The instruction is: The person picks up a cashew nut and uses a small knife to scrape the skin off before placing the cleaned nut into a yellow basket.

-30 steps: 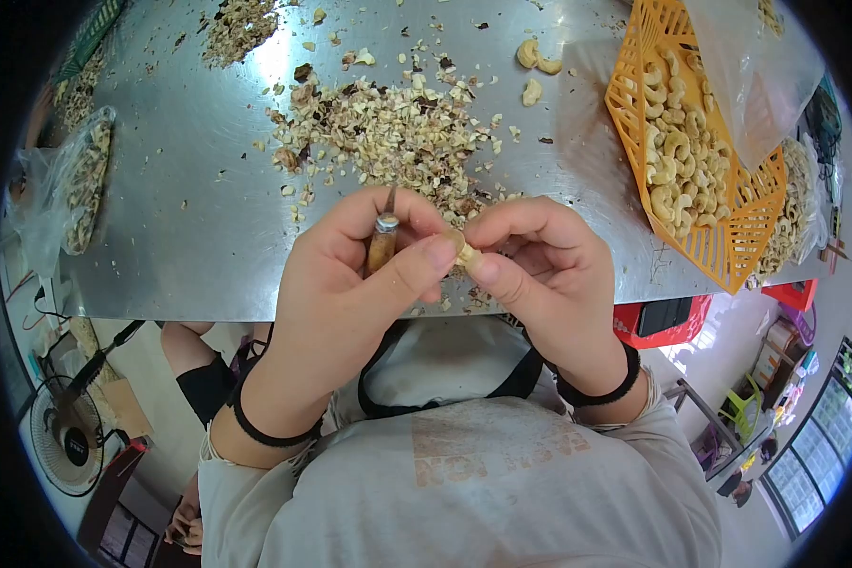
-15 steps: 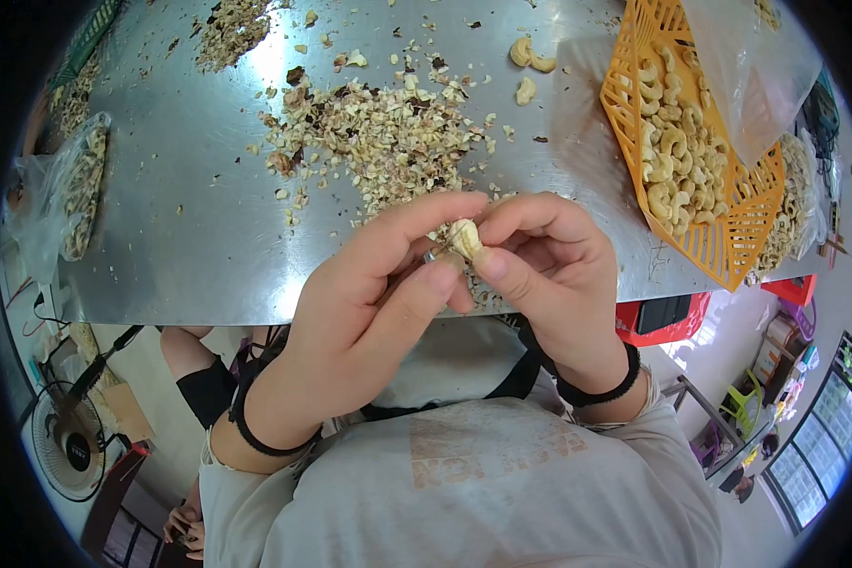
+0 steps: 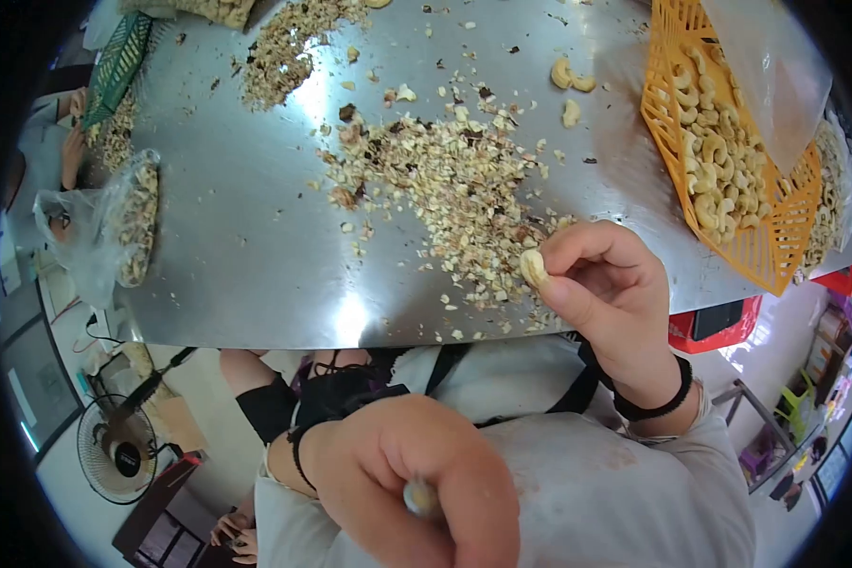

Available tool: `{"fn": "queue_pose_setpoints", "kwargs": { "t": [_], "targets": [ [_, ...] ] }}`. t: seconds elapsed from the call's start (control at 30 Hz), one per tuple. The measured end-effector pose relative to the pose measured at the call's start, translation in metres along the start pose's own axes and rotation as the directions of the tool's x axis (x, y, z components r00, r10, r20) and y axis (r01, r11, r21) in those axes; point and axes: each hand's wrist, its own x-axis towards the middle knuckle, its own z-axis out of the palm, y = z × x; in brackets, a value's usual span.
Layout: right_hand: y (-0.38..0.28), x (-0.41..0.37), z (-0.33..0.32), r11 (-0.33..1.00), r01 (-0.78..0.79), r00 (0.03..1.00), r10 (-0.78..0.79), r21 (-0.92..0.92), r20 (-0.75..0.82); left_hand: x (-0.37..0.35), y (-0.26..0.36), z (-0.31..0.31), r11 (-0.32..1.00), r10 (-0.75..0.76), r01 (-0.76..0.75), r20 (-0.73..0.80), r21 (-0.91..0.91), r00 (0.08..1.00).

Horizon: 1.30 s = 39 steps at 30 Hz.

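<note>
Between the thumb and forefinger of my right hand (image 3: 606, 293) is a pale cashew (image 3: 533, 268), held just over the right edge of a heap of skin flakes (image 3: 454, 185). My left hand (image 3: 426, 483) is close to the camera, low in front of my shirt, its fingers wrapped round a small tool whose roundish end (image 3: 421, 497) shows; the rest of the tool is hidden. Several whole cashews (image 3: 724, 170) lie in an orange basket (image 3: 672, 156) at the right. Three loose cashews (image 3: 571, 114) rest on the metal table left of that basket.
The metal table (image 3: 227, 237) has its near edge before me. On its left lie a plastic bag of pieces (image 3: 137, 222) and a green basket (image 3: 118, 71), near another person's hands (image 3: 74, 133). A second flake pile (image 3: 289, 57) is further back. A fan (image 3: 118, 450) stands lower left.
My hands have moved apart. The left hand went down and toward the camera, while the right hand keeps the cashew near the flakes. The view has shifted, so the table appears further right and lower.
</note>
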Motion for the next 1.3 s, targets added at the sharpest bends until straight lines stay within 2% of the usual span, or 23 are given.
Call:
{"fn": "queue_pose_setpoints", "kwargs": {
  "t": [0.03, 0.07, 0.17, 0.2, 0.23, 0.27, 0.33, 0.37, 0.43, 0.47, 0.5, 0.53, 0.6, 0.67, 0.7, 0.73, 0.77, 0.9, 0.93, 1.0, 1.2, 1.23, 1.3],
  "targets": [
    [0.0, 0.0, -0.001, 1.0, -0.002, 1.0, 0.002, 0.005, 0.013, 0.005, 0.007, 0.02, 0.918, 0.178, -0.101, -0.171, 0.384, 0.969],
    [0.0, 0.0, -0.001, 1.0, 0.001, 1.0, -0.001, 0.005, 0.005, 0.001, 0.006, 0.021, 0.921, 0.171, -0.095, -0.171, 0.379, 0.97],
    [-0.003, -0.001, -0.003, 1.0, 0.008, 1.0, -0.008, -0.017, -0.005, -0.003, -0.009, 0.024, 0.838, 0.368, -0.16, -0.323, 0.522, 0.872],
    [-0.002, -0.001, -0.004, 1.0, 0.001, 1.0, -0.001, -0.021, 0.001, 0.001, -0.012, 0.033, 0.773, 0.509, -0.082, -0.537, 0.63, 0.673],
    [-0.002, -0.001, -0.005, 1.0, -0.006, 1.0, 0.006, -0.023, 0.011, 0.004, -0.013, 0.039, 0.711, 0.635, 0.034, -0.663, 0.702, 0.398],
    [-0.001, 0.0, -0.005, 1.0, -0.009, 1.0, 0.009, -0.028, 0.011, 0.002, -0.012, 0.037, 0.712, 0.635, 0.029, -0.661, 0.702, 0.4],
    [-0.001, -0.001, -0.005, 1.0, -0.011, 1.0, 0.011, -0.001, 0.004, -0.004, -0.008, 0.028, 0.268, 0.908, 0.355, -0.358, 0.896, 0.219],
    [-0.002, -0.001, -0.005, 1.0, -0.012, 1.0, 0.012, -0.003, 0.01, -0.007, -0.003, 0.027, 0.265, 0.91, 0.352, -0.353, 0.898, 0.215],
    [-0.001, -0.001, -0.003, 1.0, -0.02, 1.0, 0.02, -0.009, -0.002, -0.012, 0.009, 0.026, 0.082, 0.997, 0.582, -0.071, 0.809, -0.04],
    [-0.001, -0.001, -0.003, 1.0, -0.02, 1.0, 0.02, -0.003, 0.005, -0.015, 0.014, 0.024, 0.079, 0.997, 0.587, -0.066, 0.806, -0.044],
    [-0.001, -0.001, -0.005, 1.0, -0.013, 1.0, 0.013, -0.005, 0.016, -0.018, 0.02, 0.021, -0.118, 0.985, 0.837, 0.17, 0.535, 0.03],
    [0.0, 0.0, -0.005, 1.0, -0.008, 1.0, 0.008, -0.007, 0.023, -0.02, 0.023, 0.02, -0.246, 0.919, 0.957, 0.351, 0.157, 0.179],
    [0.001, 0.001, -0.005, 1.0, 0.002, 1.0, -0.002, 0.01, 0.023, -0.017, 0.012, 0.028, -0.226, 0.916, 0.974, 0.345, 0.029, 0.203],
    [0.001, 0.0, -0.005, 1.0, 0.007, 1.0, -0.007, 0.016, 0.011, -0.011, -0.001, 0.028, -0.36, 0.928, 0.751, 0.299, 0.553, 0.223],
    [0.0, 0.0, -0.005, 1.0, 0.0, 1.0, 0.0, 0.004, 0.008, -0.01, 0.002, 0.029, -0.333, 0.89, 0.421, 0.133, 0.844, 0.436],
    [0.0, 0.0, -0.005, 1.0, -0.01, 1.0, 0.01, -0.006, 0.006, -0.008, 0.005, 0.031, -0.132, 0.751, 0.058, 0.062, 0.99, 0.657],
    [0.0, -0.001, -0.004, 1.0, -0.014, 1.0, 0.014, -0.008, 0.006, -0.001, 0.002, 0.033, -0.13, 0.753, 0.055, 0.062, 0.99, 0.655],
    [0.001, -0.002, -0.002, 1.0, -0.011, 1.0, 0.011, -0.012, 0.009, 0.047, -0.023, 0.039, 0.02, 0.829, -0.307, 0.156, 0.952, 0.537],
    [0.0, -0.002, -0.002, 1.0, -0.011, 1.0, 0.011, -0.015, 0.006, 0.047, -0.024, 0.045, 0.019, 0.829, -0.309, 0.158, 0.951, 0.537],
    [0.0, -0.002, -0.002, 1.0, -0.008, 1.0, 0.008, -0.02, 0.006, 0.04, -0.02, 0.061, 0.379, 0.743, -0.147, -0.205, 0.914, 0.638],
    [-0.001, -0.003, -0.002, 1.0, -0.011, 1.0, 0.011, -0.024, 0.006, 0.04, -0.006, 0.091, 0.629, 0.543, 0.074, -0.506, 0.774, 0.67],
    [-0.001, -0.003, -0.001, 1.0, 0.0, 1.0, 0.0, -0.019, -0.005, 0.042, -0.012, 0.087, 0.626, 0.547, 0.075, -0.506, 0.776, 0.666],
    [0.0, -0.003, -0.001, 1.0, 0.003, 1.0, -0.003, -0.009, 0.009, 0.049, -0.031, 0.069, 0.348, 0.831, -0.212, -0.196, 0.913, 0.521]
  ]
}}
